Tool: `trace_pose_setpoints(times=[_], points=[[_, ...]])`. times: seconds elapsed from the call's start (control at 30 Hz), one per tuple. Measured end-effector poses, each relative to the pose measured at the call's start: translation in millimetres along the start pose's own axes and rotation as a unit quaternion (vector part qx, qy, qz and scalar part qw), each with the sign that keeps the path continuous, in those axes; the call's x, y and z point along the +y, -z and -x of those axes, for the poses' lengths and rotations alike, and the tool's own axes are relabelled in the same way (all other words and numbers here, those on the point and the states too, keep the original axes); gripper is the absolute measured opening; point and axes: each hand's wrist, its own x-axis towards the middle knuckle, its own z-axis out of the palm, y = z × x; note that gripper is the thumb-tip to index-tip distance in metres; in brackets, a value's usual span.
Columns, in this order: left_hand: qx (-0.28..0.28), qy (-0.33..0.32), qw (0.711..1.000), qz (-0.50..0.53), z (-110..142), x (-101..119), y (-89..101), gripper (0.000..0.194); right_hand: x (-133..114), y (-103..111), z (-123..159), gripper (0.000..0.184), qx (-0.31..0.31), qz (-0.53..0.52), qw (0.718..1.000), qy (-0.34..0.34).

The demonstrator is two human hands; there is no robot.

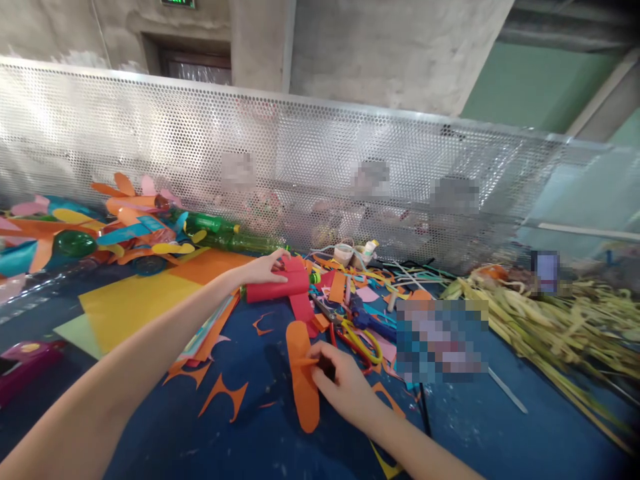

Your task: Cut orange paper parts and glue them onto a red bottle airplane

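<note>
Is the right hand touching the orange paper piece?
Touching: the head view shows the right hand pinching the orange paper piece at its middle with thumb and finger.

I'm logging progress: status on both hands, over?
Left hand on red-wrapped bottle. Right hand pinching orange paper piece. Scissors lying close to right hand.

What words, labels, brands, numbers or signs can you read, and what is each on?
"EXIT", probably: green letters on the sign, cut by the picture's top edge.
White bottle: any marking is too small to read.
Bright rectangle at right: blurred out, unreadable.
Orange paper and red paper: no text to be seen.
</note>
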Motion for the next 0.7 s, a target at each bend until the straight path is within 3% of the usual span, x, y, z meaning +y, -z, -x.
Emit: trace_pose_setpoints(times=[0.2,0.7], points=[[0.033,-0.043,0.998,0.017,0,-5,-9.1,0.027,-2,-1,1,0.016,-0.004,0.018,1.000,0.013],[0.053,-0.035,0.997,-0.033,6,-1,-13.1,0.022,-6,0,-1,0.015,-0.015,0.045,0.999,0.015]])
